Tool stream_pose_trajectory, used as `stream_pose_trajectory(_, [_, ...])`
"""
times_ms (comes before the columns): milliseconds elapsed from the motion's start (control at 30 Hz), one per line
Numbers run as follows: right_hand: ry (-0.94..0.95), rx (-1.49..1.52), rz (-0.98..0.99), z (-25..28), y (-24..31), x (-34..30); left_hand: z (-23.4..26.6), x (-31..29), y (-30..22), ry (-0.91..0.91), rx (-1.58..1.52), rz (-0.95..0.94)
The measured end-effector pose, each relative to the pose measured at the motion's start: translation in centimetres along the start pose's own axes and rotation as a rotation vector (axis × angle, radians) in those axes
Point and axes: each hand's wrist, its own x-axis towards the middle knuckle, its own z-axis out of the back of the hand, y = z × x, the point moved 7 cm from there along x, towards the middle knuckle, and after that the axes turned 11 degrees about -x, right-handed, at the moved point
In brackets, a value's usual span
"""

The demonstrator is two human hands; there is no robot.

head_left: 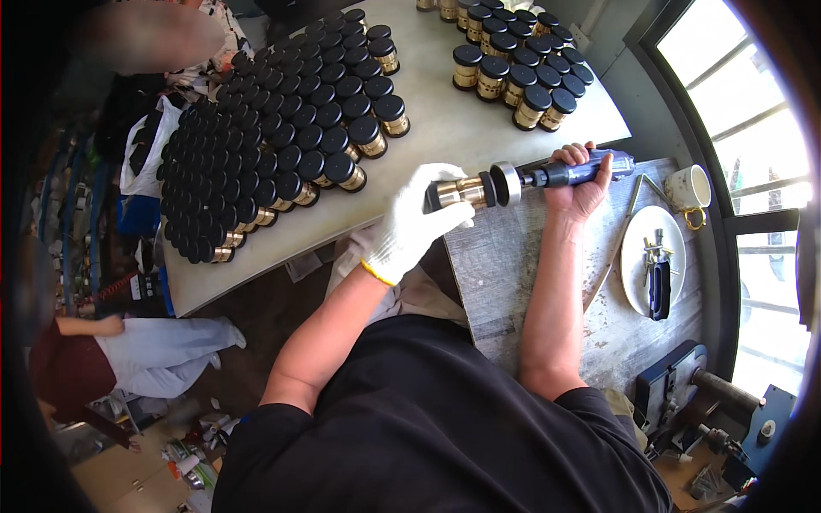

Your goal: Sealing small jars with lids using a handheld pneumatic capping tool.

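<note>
My left hand (405,229), in a white knitted glove with a yellow cuff edge, grips a brass cylinder fitting (460,191) with black ends, held sideways. In my bare right hand (578,190) is a blue handheld power driver (614,164), its black nose directed left toward the fitting. A grey metal cup (506,185) sits at the driver's tip, right against or very close to the fitting's black end; whether they touch I cannot tell. Both hands are in front of my body, over the near edges of the tables.
Rows of black-capped brass fittings (291,158) crowd the pale table (419,111), with another group (517,73) at its far right. On the grey wooden table are a white plate (637,274) of metal parts and a mug (687,188). A machine (676,385) stands lower right; people are at left.
</note>
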Motion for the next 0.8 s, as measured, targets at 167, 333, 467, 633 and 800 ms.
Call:
stream_pose_trajectory(167, [0.014,-0.025,-0.012,-0.1,-0.1,-0.2,-1.0,0.5,0.8,0.015,0.167,-0.104])
stream_pose_trajectory(333, [0.028,-0.099,-0.02,-0.1,-0.4,0.1,-0.4,0.9,0.8,-0.032,0.323,-0.207])
stream_pose_trajectory(467, [0.05,-0.059,-0.039,0.3,0.1,0.2,-1.0,0.7,0.5,-0.052,0.341,-0.238])
stream_pose_trajectory(633, [0.021,-0.103,-0.023,0.1,0.0,-0.1,-1.3,0.7,-0.4,-0.042,0.434,-0.28])
stream_pose_trajectory(800, [0.018,-0.084,-0.045,0.0,-0.5,-0.1,-1.1,0.7,-1.7,0.038,0.537,-0.322])
